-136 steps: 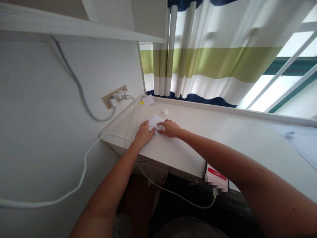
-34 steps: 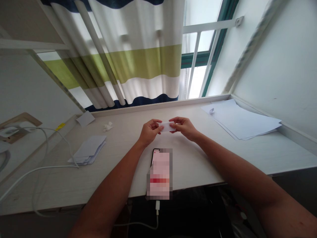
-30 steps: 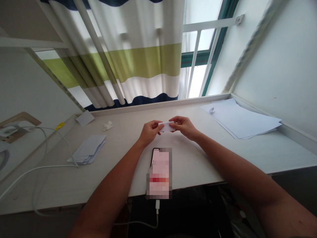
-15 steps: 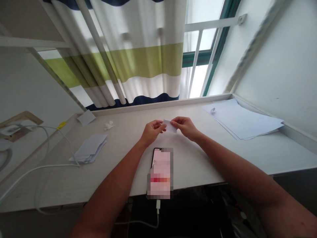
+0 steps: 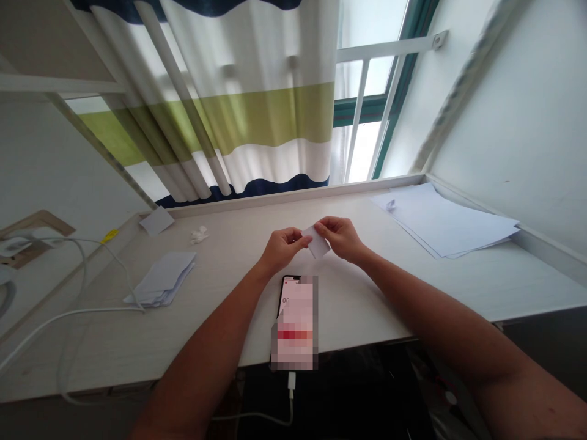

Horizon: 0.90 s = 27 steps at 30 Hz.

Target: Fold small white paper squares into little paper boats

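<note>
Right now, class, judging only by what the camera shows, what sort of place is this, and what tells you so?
Probably a study corner in a home or dorm room: a white desk holding large paper sheets stands before a striped curtain.

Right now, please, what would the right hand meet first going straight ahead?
Holding the small white rectangular paper, the right hand would probably meet the left hand, though depth is unclear.
</note>
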Tool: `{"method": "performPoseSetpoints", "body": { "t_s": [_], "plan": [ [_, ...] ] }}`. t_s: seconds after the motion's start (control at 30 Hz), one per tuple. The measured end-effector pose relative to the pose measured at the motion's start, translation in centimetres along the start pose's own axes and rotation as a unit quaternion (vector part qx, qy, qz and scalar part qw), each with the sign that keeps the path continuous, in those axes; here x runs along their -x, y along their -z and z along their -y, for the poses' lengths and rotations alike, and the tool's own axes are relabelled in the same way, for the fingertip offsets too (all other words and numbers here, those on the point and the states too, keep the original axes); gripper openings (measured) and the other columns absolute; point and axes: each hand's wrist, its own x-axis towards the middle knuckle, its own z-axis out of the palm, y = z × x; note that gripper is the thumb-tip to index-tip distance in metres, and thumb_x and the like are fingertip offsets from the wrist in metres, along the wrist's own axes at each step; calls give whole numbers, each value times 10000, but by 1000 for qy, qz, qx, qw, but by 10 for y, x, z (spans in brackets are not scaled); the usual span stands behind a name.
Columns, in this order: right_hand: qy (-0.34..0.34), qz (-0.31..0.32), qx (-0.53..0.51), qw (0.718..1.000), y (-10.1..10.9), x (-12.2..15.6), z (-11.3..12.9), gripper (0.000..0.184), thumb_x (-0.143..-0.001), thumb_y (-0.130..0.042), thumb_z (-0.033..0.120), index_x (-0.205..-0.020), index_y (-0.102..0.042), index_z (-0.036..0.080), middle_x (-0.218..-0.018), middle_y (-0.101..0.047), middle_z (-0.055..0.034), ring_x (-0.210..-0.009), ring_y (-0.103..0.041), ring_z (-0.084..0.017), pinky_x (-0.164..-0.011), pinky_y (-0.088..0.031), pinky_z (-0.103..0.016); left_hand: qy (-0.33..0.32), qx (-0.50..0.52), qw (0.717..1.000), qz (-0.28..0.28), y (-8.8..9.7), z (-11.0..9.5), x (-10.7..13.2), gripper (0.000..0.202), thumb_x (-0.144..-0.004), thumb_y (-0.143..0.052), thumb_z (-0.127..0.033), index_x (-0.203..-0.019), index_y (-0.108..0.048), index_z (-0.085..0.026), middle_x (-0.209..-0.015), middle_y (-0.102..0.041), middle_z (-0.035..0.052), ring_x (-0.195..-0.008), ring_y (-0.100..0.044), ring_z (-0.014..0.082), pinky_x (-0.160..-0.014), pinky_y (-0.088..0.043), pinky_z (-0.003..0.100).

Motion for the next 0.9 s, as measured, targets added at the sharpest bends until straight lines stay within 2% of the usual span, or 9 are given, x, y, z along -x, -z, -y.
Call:
{"method": "performPoseSetpoints", "body": {
  "t_s": [0.1,0.3,0.4,0.5,0.6,0.73,0.8,0.9],
  "plan": [
    [7,-31,-17,999,-3,0,1,546,-825,-759,744,-816,-736,198,-795,-745,-58,-718,-638,-198,-642,-518,-320,1,17,1000,-4,-2,-2,0,318,-793,-863,-494,-755,-777,-190,-727,-745,54,-690,-664,182,-724,-542,331],
    [0,37,23,999,0,3,5,649,-805,-744,827,-731,-719,183,-665,-693,-52,-600,-606,-173,-542,-477,-298,-10,34,999,-22,-1,-6,-1,335,-801,-860,-482,-708,-753,-179,-674,-707,39,-656,-643,165,-723,-551,327],
    [-16,30,-11,999,-1,4,5,672,-790,-755,843,-743,-726,174,-620,-675,-45,-514,-583,-151,-477,-466,-284,5,56,998,-19,-3,-6,0,343,-802,-858,-496,-781,-779,-163,-733,-738,47,-678,-656,158,-718,-564,314],
    [-47,25,-36,998,-2,5,4,691,-769,-769,854,-770,-720,164,-578,-649,-26,-436,-541,-122,-399,-404,-249,12,50,999,-16,-2,-4,-1,369,-798,-861,-508,-829,-798,-146,-749,-750,54,-671,-658,154,-684,-562,303],
    [-61,66,-43,995,-2,5,5,711,-777,-750,868,-749,-696,159,-553,-644,-25,-417,-533,-107,-375,-369,-224,0,25,999,-24,0,-1,-2,361,-825,-840,-494,-769,-783,-142,-686,-723,45,-624,-639,144,-645,-548,293],
    [-76,116,-39,990,0,5,6,719,-755,-765,871,-733,-686,157,-588,-701,-60,-436,-577,-115,-404,-422,-228,2,21,999,-31,3,-1,-3,375,-857,-812,-510,-794,-786,-141,-690,-732,51,-624,-658,155,-639,-578,308],
    [-77,112,-28,990,-1,5,7,728,-732,-772,882,-730,-687,159,-553,-678,-44,-403,-546,-107,-390,-401,-230,12,34,999,-29,3,-2,-2,409,-860,-808,-540,-811,-784,-134,-697,-742,62,-634,-684,169,-627,-585,312],
    [-55,67,-15,996,-2,4,7,721,-746,-759,882,-711,-678,166,-526,-635,-12,-369,-486,-85,-365,-349,-227,23,49,998,-20,0,-5,0,424,-838,-844,-545,-840,-782,-125,-738,-774,87,-671,-738,192,-618,-579,301]
  ]
}}
